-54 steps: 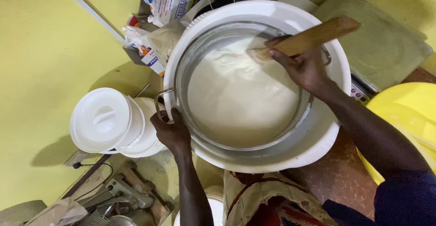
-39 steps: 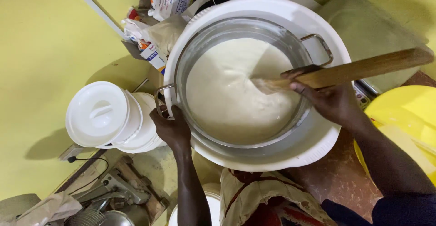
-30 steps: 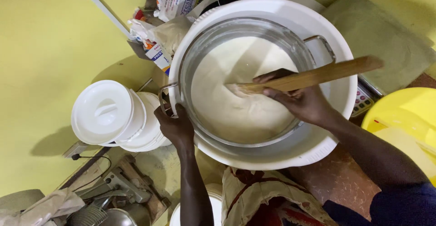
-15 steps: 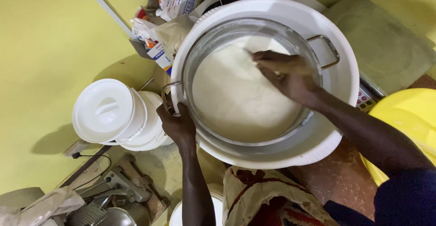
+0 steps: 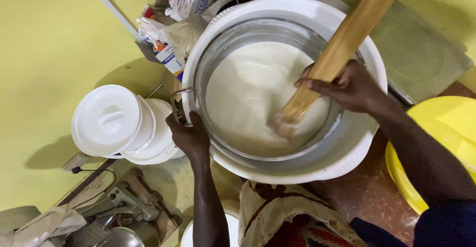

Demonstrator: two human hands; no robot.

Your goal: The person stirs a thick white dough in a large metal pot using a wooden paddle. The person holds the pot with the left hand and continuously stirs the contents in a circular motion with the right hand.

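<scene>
- Head view, progress: the white batter (image 5: 258, 95) in the steel pot (image 5: 218, 53) looks smooth and even, with no lumps that I can see, so the stirring seems well along. The paddle (image 5: 342, 48) is in the mix, its tip sunk near the pot's right side, so mixing is not finished.
- The right hand (image 5: 347, 86) grips the paddle partway down the shaft, fingers wrapped tight around the wood.
- The left hand (image 5: 188, 138) holds the pot by its left handle (image 5: 177, 103), fingers curled shut over the rim there.
- The pot sits inside a white basin (image 5: 347, 157), which stands in the middle of the cluttered floor, near the yellow wall (image 5: 44, 43).
- Counts: one pot, one basin, one paddle, two hands.
- One white lidded bucket (image 5: 111, 120) stands left of the basin, just beside the left hand; it seems nested in a second bucket, though I cannot tell for sure.
- One yellow tub (image 5: 446, 128) shows at the right edge, partly behind the right arm.
- Several bags and cartons (image 5: 178, 9) lie at the basin's far-left rim; the number is unclear.
- One patterned cloth (image 5: 287, 212) lies below the basin.
</scene>
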